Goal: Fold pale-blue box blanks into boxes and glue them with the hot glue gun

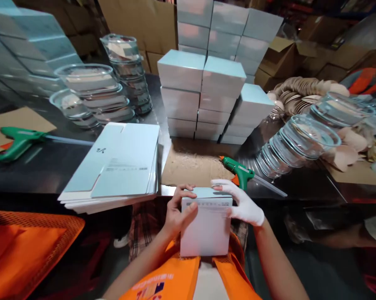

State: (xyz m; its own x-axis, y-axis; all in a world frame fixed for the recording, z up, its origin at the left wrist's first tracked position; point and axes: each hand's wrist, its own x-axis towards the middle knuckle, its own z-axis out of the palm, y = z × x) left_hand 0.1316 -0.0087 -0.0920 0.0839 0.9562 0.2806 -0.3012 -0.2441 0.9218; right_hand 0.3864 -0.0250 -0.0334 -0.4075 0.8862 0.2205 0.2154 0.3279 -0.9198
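A small white cardboard box (206,231) with fine print along its top edge is held upright against my front, just off the table edge. Bare fingers of my left hand (181,210) grip its left side, the thumb pressed on the near face. On the opposite side, my right hand (242,204), in a white glove with bare fingertips showing, grips the top right corner. Beyond the box lies a green glue gun (240,171) with an orange tip and a glue stick out of its back. A stack of flat pale box blanks (125,160) sits to the left.
Stacked finished boxes (181,73) rise behind a cardboard sheet (191,160). Clear round containers (96,89) are piled at left, more (297,141) at right. Another green glue gun (17,141) lies far left. An orange basket (34,250) stands below. Another person's arm (334,235) shows at right.
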